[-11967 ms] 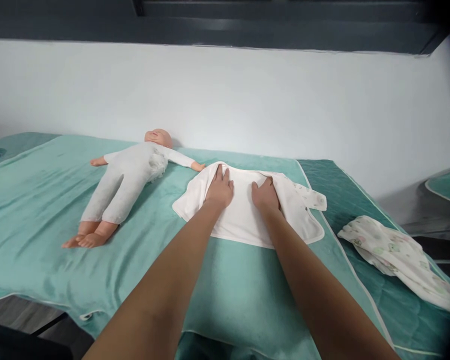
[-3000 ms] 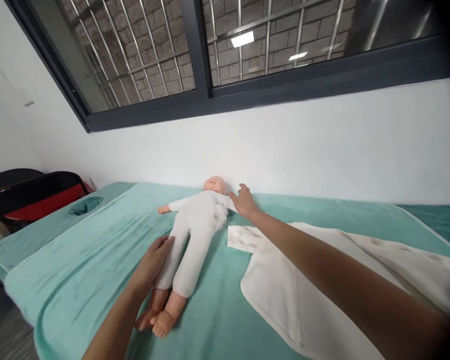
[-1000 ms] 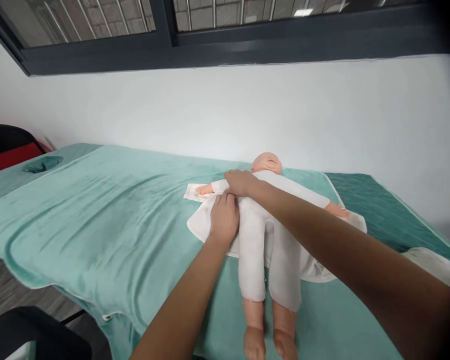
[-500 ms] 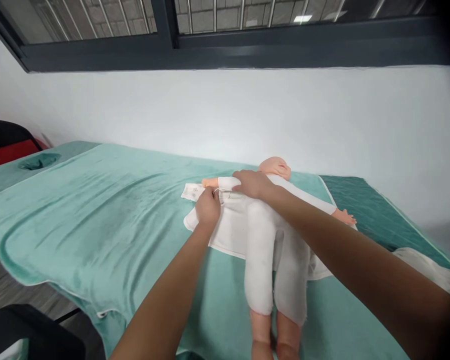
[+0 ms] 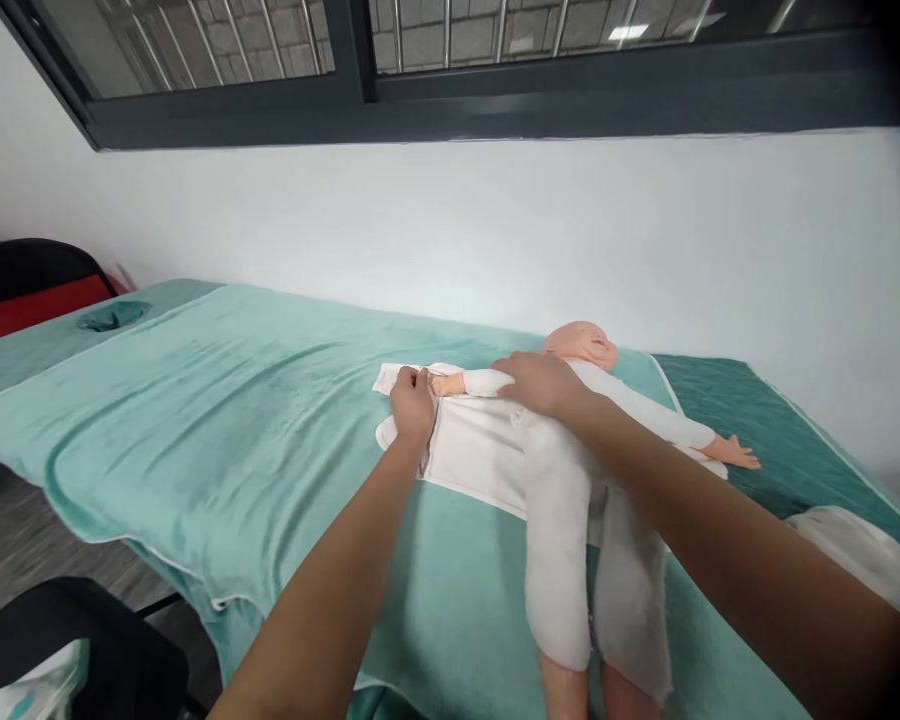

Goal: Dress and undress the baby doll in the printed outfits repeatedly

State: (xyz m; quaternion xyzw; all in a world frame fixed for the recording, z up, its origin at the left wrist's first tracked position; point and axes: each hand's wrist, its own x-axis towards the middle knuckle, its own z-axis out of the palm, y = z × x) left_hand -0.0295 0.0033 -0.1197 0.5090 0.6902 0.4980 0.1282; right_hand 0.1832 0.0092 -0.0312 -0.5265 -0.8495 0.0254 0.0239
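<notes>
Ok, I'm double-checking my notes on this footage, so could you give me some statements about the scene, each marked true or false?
1. The left hand grips the white garment. True.
2. The right hand is on the doll. True.
3. The doll sits upright. False: it lies down, partly on top of the garment.
4. The bed cover is bright red. False: the bed cover is teal.
5. The window frame is dark. True.

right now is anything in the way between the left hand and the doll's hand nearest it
Only cloth: the left hand pinches the white shirt right beside the doll's hand, and some fabric appears to lie between them. Nothing else visible does; the right hand is farther along, at the doll's sleeved arm.
</notes>
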